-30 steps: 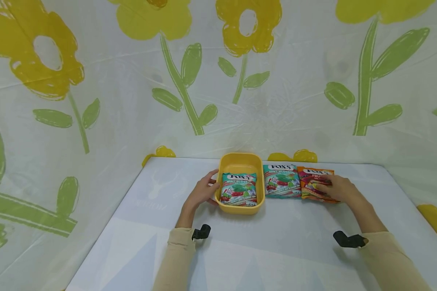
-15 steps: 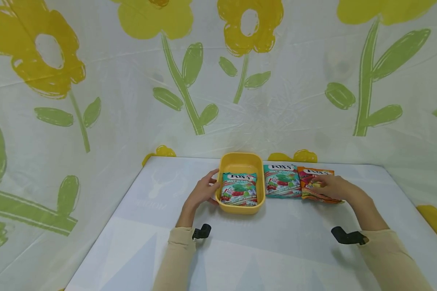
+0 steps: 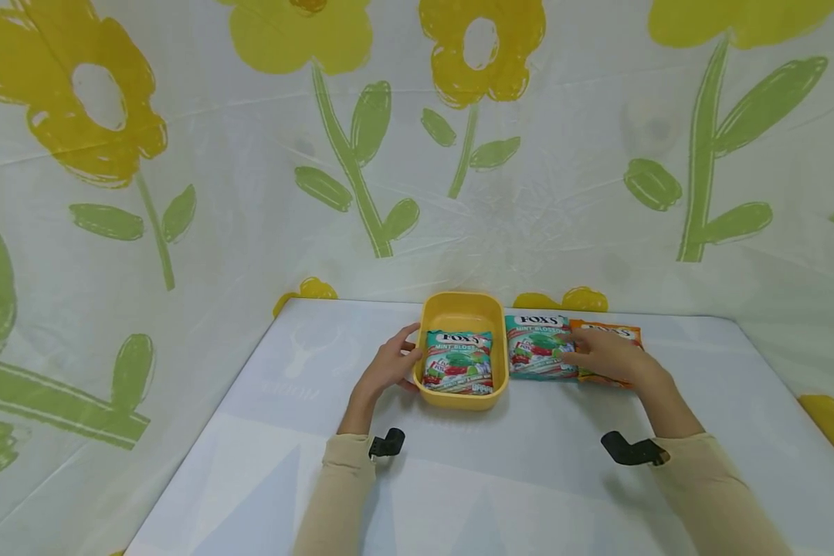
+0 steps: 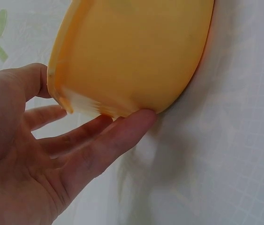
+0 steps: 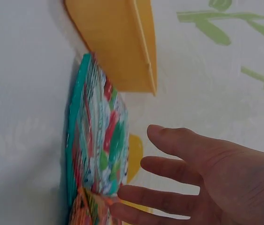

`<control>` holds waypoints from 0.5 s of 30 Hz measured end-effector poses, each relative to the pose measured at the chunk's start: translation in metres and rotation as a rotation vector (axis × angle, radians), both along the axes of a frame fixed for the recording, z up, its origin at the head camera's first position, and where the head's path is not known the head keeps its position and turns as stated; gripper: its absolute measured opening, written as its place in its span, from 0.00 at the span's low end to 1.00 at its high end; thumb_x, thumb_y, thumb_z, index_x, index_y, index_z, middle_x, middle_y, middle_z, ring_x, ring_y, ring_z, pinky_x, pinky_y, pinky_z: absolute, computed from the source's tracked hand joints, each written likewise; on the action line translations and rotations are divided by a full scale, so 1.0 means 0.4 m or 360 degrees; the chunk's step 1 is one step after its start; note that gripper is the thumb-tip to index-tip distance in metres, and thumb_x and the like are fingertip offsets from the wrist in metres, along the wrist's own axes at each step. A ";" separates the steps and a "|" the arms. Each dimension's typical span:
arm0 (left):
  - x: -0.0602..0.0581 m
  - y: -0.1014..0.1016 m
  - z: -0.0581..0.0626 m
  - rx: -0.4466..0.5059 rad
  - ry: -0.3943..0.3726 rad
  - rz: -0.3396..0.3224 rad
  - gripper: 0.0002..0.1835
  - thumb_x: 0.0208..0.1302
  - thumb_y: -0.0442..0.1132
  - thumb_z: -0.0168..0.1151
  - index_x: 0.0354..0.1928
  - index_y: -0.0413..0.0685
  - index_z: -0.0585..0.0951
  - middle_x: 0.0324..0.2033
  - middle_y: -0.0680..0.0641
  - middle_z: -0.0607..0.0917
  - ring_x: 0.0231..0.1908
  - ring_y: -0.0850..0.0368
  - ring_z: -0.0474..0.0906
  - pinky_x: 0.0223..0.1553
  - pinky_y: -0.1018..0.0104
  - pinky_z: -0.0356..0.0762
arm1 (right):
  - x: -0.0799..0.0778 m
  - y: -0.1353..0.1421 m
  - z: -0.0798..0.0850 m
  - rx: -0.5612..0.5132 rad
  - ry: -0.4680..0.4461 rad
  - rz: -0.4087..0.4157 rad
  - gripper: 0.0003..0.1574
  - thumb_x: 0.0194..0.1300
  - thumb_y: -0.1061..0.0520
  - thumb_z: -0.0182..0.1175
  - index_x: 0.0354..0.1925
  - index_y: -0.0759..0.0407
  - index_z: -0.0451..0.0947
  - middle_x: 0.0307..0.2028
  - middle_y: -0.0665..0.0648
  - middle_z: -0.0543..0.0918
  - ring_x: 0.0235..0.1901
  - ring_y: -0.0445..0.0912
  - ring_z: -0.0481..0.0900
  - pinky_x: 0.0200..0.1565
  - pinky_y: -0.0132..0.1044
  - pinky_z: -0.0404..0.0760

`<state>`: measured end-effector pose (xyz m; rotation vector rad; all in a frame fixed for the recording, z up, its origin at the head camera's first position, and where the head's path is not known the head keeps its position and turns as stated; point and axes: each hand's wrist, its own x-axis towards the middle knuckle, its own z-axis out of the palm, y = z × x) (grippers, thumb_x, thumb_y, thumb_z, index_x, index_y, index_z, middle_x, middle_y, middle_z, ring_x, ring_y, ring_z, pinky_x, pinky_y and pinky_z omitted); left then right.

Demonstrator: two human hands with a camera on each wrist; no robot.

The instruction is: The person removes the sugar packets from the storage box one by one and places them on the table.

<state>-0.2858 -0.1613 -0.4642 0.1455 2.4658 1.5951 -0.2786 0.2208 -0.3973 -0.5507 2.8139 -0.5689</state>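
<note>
My left hand (image 3: 385,364) touches the left side of a yellow plastic bin (image 3: 464,401), fingers extended. In the left wrist view, one finger bends at the rim while other fingertips lie against the outer wall. Inside the bin lies a teal candy bag (image 3: 459,363) marked FOX'S. A second teal candy bag (image 3: 538,347) lies right of the bin, beside an orange candy bag (image 3: 628,333). My right hand (image 3: 608,357) hovers over where these two meet, fingers spread and holding nothing, as the right wrist view shows. It hides much of the orange bag.
Everything stands near the back of a white, pale-patterned table (image 3: 486,479). A cloth backdrop (image 3: 556,208) with yellow flowers and green stems rises behind and to the left. Each sleeve bears a black wrist mount (image 3: 388,442).
My right hand has moved left from the orange bag towards the teal bag beside it. The left hand, the bin and the bags stay in place.
</note>
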 end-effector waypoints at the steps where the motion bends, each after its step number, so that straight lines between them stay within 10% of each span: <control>1: 0.000 0.001 -0.001 -0.0001 0.0000 0.0000 0.33 0.69 0.41 0.53 0.75 0.58 0.60 0.58 0.36 0.76 0.46 0.44 0.81 0.26 0.56 0.88 | -0.001 -0.008 0.001 0.0005 0.0000 -0.0002 0.35 0.68 0.43 0.58 0.62 0.68 0.73 0.52 0.69 0.82 0.47 0.57 0.80 0.50 0.56 0.82; 15: 0.004 -0.001 0.002 -0.0006 0.0008 -0.0006 0.33 0.69 0.41 0.54 0.75 0.57 0.60 0.58 0.36 0.75 0.46 0.45 0.81 0.26 0.56 0.88 | -0.008 -0.094 0.004 0.0072 -0.0081 -0.0116 0.36 0.68 0.39 0.57 0.61 0.63 0.74 0.52 0.68 0.82 0.50 0.60 0.80 0.50 0.58 0.83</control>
